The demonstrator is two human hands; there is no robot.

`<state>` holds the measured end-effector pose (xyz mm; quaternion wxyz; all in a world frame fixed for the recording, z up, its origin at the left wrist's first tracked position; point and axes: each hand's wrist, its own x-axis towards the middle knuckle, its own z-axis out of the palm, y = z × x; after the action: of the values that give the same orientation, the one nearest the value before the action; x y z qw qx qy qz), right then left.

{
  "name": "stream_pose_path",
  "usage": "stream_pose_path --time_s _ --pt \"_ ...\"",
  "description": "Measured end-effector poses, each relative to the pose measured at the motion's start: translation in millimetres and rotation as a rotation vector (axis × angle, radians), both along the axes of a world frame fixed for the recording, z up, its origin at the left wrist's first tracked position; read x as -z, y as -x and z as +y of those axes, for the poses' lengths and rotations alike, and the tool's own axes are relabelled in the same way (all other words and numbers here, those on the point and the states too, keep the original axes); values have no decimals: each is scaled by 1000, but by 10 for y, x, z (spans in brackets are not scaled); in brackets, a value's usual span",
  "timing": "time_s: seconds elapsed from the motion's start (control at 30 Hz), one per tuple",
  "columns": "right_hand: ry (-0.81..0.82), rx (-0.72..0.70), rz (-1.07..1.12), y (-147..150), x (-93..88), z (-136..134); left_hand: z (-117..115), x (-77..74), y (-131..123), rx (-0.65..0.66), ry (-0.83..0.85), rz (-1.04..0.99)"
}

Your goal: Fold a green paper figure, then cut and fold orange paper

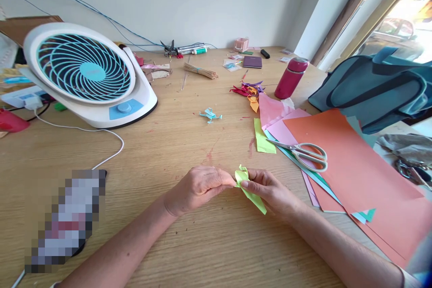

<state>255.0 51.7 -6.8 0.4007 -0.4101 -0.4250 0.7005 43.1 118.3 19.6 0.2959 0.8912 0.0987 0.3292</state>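
Observation:
Between my hands is a piece of light green paper [254, 200], folded and crumpled at its upper end. My right hand [270, 189] pinches it between thumb and fingers, and a long flat strip hangs down below the thumb. My left hand [204, 186] is closed, its fingertips pinched at the paper's left edge. Beyond my hands lies a small light blue folded-paper figure [210, 115] with thin limbs. A flat light green paper piece [263, 137] rests to the right, beside the scissors [308, 153].
Coloured paper sheets [340, 157] cover the right side, under the scissors. Behind them stand a magenta flask [292, 78] and a blue-grey bag [367, 85]. Folded paper pieces [251, 91] lie nearby. At left are a fan [91, 74] and a blurred phone [67, 220] on a white cable.

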Motion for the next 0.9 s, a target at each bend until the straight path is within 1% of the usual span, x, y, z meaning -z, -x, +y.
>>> stream_pose_path --time_s 0.13,0.23,0.3,0.4,0.5,0.63,0.7,0.77,0.9 --pt "-22 -34 -34 -17 -1 -1 -18 -7 -18 -6 -25 28" --pt "-67 -52 -97 -12 -15 -5 -29 -5 -35 -50 46 119" --pt "-98 -54 -148 -6 -27 -7 -35 6 -51 -97 132 173" --pt "-123 -32 -226 0 -40 -4 -52 30 -82 -176 285 179" --pt "-131 -33 -259 -2 -43 1 -86 60 -122 -225 507 155" --pt "-141 -52 -266 -3 -47 6 -124 123 -167 -257 806 149" --pt "-146 -52 -266 5 -52 8 -129 153 -180 -265 882 141" --pt "-153 -34 -264 19 -57 8 -132 165 -190 -274 911 127" --pt "-190 23 -273 59 -53 -5 -154 130 -217 -292 976 74"
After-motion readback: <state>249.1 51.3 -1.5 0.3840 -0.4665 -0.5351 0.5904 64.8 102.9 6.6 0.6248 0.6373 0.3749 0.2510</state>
